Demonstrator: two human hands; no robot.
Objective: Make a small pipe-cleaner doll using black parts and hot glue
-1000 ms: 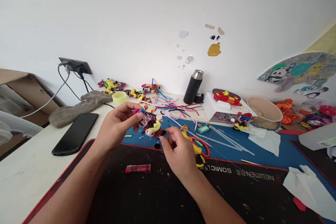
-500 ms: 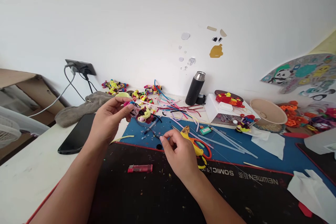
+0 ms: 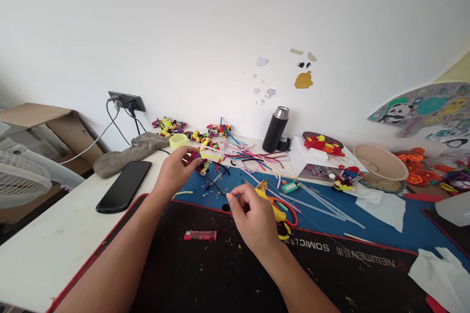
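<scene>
Between the thumb and fingers of my left hand point(image 3: 176, 168) is a small pipe-cleaner figure point(image 3: 201, 165) in magenta, yellow and dark colours, partly hidden by the fingers. A black pipe cleaner point(image 3: 216, 187) runs from the figure down to my right hand point(image 3: 256, 215), whose thumb and forefinger pinch its end. Just beyond my right hand lie yellow-and-orange scissors point(image 3: 265, 197), partly covered by it. A red lighter point(image 3: 200, 235) rests on the black mat below both hands.
Loose pipe cleaners point(image 3: 253, 149) and several finished figures point(image 3: 169, 126) lie along the wall. A black flask point(image 3: 276, 129) stands beside a white box point(image 3: 301, 157). Left are a phone point(image 3: 124, 187) and a fan point(image 3: 22, 176); right are a beige bowl point(image 3: 382, 161) and tissues point(image 3: 385, 210).
My left hand has come closer to my right hand, and the figure in it has turned. The right hand keeps its pinch on the black pipe cleaner. The view has shifted slightly.
</scene>
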